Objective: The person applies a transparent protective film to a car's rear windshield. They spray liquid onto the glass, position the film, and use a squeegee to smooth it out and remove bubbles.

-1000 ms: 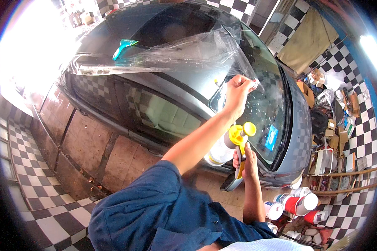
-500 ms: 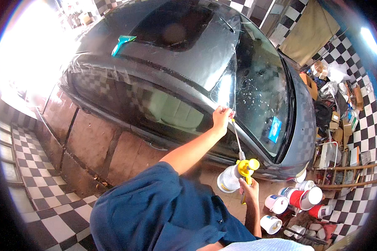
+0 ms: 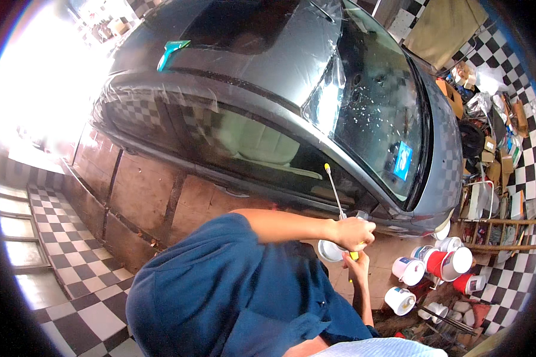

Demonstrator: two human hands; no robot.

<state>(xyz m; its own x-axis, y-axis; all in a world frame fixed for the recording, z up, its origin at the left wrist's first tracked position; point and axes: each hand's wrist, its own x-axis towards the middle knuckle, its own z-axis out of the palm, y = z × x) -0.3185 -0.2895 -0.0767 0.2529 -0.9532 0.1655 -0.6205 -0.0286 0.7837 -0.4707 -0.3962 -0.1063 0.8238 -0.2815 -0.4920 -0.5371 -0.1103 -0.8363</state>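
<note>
Checkered tiles [image 3: 98, 312] surrounded one grey car [image 3: 280, 107]. One teal squeegee [image 3: 173, 53] lay on the roof [image 3: 238, 68]; one blue sticker [image 3: 403, 160] was on the windshield [image 3: 372, 119]. One sprayer [image 3: 329, 251], fitted with one wand [image 3: 335, 193], was positioned beside the car. The right hand [image 3: 356, 268] held its yellow handle [image 3: 354, 255] in a closed grip; the left hand [image 3: 354, 233] was clenched over its top, concealing that part.

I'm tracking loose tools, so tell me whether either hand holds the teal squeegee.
No, the teal squeegee lies by itself on the car roof.
</note>
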